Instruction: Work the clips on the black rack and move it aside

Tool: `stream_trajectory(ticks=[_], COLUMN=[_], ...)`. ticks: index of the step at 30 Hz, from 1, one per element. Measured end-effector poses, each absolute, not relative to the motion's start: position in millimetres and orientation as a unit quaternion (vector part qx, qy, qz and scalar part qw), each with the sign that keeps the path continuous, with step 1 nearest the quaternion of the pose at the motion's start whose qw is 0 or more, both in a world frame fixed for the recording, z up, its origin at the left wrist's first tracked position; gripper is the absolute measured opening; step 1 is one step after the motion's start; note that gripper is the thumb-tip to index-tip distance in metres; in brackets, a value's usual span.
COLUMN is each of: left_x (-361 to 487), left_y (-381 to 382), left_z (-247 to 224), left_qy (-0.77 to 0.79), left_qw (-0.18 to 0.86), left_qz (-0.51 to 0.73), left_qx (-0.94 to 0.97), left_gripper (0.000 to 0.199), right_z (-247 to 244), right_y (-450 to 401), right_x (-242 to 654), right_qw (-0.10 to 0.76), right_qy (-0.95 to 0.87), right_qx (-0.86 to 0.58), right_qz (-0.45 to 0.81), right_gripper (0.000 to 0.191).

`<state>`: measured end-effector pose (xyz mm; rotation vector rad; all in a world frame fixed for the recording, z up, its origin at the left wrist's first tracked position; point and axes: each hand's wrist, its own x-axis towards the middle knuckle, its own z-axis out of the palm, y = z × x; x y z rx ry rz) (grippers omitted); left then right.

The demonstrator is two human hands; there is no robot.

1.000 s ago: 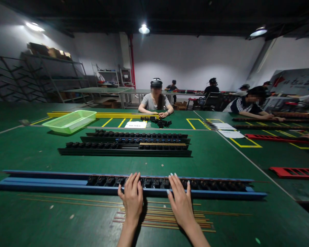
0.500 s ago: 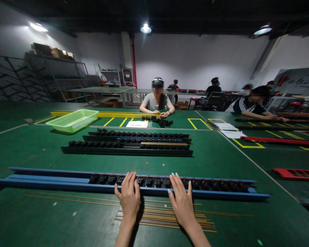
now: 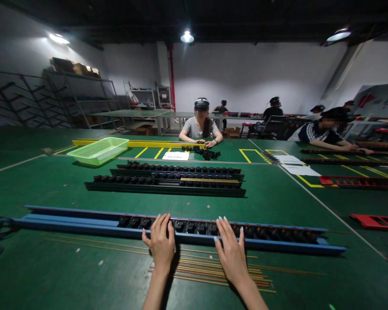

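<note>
My left hand [image 3: 160, 243] and my right hand [image 3: 231, 252] lie palm down with fingers apart, their fingertips on the near edge of a long blue rail [image 3: 74, 222]. A row of black connector blocks [image 3: 265, 232] sits along this rail, and my fingertips reach these blocks. Neither hand grips anything that I can see. Thin brass rods [image 3: 213, 273] lie loose on the green table beneath both wrists, partly hidden by my forearms.
Beyond my hands lie two black rails with black blocks [image 3: 168, 185]. A green plastic basket [image 3: 98, 151] and a yellow rail [image 3: 139, 144] stand farther back. A seated person [image 3: 200, 129] faces me across the table. Another person [image 3: 326, 133] leans over rails at the right, near red frames [image 3: 378, 221].
The whole scene has slid to the right in the view, and a cabled tool has appeared at the left edge. My hands stay on the blue rail.
</note>
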<state>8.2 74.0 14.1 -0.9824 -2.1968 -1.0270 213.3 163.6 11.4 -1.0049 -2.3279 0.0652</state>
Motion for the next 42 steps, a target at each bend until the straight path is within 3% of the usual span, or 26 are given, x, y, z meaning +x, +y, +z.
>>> stream_trajectory(ticks=[31, 42], left_x=[-3.1, -10.7], left_y=[71.7, 68.9], left_z=[17.6, 18.1], left_qy=[-0.824, -0.835], left_qw=[0.266, 0.25], left_qz=[-0.387, -0.375], left_qx=[-0.318, -0.314], left_gripper=[0.034, 0.035], right_z=[13.7, 9.4], right_y=[165.9, 163.8], right_x=[217.4, 212.2], right_qw=[0.277, 0.306], right_qy=[-0.889, -0.873], right_qx=[-0.363, -0.38], right_qz=[0.018, 0.014], right_gripper=[0.053, 0.05])
